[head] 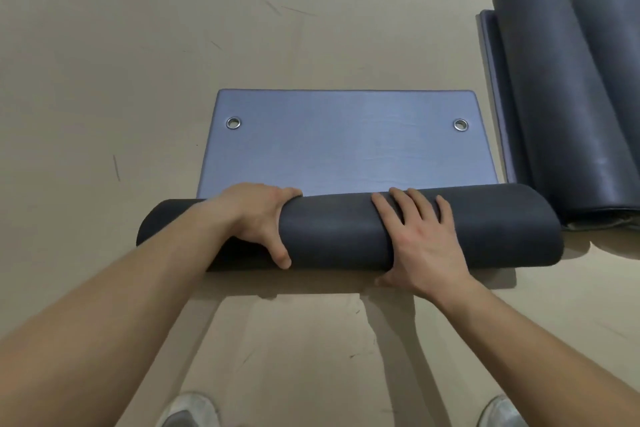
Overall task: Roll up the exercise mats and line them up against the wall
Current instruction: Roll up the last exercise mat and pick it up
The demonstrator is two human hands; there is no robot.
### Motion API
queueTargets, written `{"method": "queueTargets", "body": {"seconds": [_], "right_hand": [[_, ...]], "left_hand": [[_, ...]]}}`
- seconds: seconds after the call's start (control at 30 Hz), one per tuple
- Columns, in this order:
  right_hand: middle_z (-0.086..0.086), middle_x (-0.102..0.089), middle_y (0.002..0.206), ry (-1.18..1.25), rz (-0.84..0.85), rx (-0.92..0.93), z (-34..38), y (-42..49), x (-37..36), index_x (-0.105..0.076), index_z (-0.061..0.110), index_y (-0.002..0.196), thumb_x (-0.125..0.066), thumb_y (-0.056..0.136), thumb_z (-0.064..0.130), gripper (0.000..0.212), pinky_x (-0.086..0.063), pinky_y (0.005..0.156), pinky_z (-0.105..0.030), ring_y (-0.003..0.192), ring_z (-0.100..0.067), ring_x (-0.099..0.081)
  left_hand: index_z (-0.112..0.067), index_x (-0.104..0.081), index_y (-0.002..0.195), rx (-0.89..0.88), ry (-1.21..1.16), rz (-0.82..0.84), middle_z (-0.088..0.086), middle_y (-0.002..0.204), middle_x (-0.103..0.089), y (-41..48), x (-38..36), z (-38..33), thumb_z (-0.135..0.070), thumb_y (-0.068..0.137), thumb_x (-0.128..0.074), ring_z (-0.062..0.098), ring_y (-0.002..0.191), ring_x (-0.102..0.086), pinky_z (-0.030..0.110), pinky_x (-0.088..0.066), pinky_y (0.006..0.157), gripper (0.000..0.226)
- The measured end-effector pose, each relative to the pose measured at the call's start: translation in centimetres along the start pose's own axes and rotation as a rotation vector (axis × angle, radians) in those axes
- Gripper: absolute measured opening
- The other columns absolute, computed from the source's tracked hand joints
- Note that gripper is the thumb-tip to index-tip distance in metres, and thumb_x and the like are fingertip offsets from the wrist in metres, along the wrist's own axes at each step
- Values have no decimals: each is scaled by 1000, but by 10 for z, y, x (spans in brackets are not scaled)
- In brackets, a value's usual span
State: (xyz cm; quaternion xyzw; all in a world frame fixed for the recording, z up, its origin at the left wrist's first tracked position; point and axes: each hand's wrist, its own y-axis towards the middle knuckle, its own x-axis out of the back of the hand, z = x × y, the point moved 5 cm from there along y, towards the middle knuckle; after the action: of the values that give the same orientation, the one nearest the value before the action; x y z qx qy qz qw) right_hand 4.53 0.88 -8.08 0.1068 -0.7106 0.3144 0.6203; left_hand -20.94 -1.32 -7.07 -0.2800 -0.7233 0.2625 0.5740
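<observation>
The dark grey foam exercise mat (339, 229) lies on the beige floor (104, 80), mostly rolled, with a short flat tail left. The left hand (256, 215) wraps the roll and the right hand (422, 239) presses it, fingers spread. The next move probably needs an even push forward.

Left grip (258, 215): my fingertips are hidden over the far side of the mat roll (346, 229). Right grip (420, 239): thumb partly under the roll. Roll's left stretch: partly covered by my forearm. Far-right rolled mat (609, 45): cut by the right edge. Flat mat (488, 45) beneath: mostly covered. My left shoe (188, 409) and right shoe (500, 412): cropped at bottom.
</observation>
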Motion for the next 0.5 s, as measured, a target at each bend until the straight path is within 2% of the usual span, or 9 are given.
{"method": "queueTargets", "body": {"seconds": [0.07,0.1,0.17,0.27,0.33,0.4,0.47,0.5], "right_hand": [[-4,-34,159,16,-30,7,-5,11,6,-19,32,157,-77,53,75,128,-18,121,-58,147,-30,-30],[-2,-34,158,27,-13,28,-8,18,11,-18,34,156,-74,54,76,124,-19,122,-56,146,-28,-31],[3,-36,156,68,28,59,-13,33,21,-18,36,155,-71,53,77,121,-21,120,-52,144,-24,-35],[7,-41,153,114,110,90,-19,57,37,-22,39,155,-73,49,81,126,-27,116,-47,138,-21,-42],[5,-43,154,115,64,77,-25,66,45,-23,39,157,-74,50,84,127,-26,119,-48,139,-23,-42],[-2,-43,154,58,-72,19,-30,61,46,-18,36,160,-72,53,87,130,-20,123,-53,142,-28,-39],[-10,-39,155,-27,-183,-8,-28,46,33,-15,36,160,-77,53,84,134,-19,121,-57,143,-37,-35],[-12,-38,155,-52,-201,-8,-27,43,27,-15,37,159,-79,52,82,133,-20,119,-58,143,-40,-34]], "left_hand": [[-44,-37,148,8,-96,15,-11,134,-59,5,9,8,-68,47,-92,21,123,-57,38,-46,101,117],[-43,-34,152,19,-101,-27,-10,142,-56,4,11,9,-72,49,-89,21,128,-54,39,-44,105,120],[-36,-24,158,58,56,-215,-5,153,-46,-5,5,-2,-84,50,-78,25,135,-49,45,-41,111,130],[-31,-17,156,93,222,-375,3,151,-42,-7,-6,-20,-89,50,-68,30,133,-47,50,-36,111,131],[-34,-26,153,76,164,-356,0,142,-52,8,11,-14,-89,48,-71,28,122,-54,47,-43,102,127],[-38,-34,150,50,-3,-251,-5,136,-59,21,38,-2,-85,46,-78,26,118,-58,44,-48,97,122],[-41,-36,150,41,-75,-166,-7,138,-59,30,51,4,-80,49,-83,24,120,-57,44,-48,98,119],[-41,-34,153,32,-48,-195,-7,142,-56,33,52,3,-81,50,-82,24,124,-55,44,-46,102,120]]}}
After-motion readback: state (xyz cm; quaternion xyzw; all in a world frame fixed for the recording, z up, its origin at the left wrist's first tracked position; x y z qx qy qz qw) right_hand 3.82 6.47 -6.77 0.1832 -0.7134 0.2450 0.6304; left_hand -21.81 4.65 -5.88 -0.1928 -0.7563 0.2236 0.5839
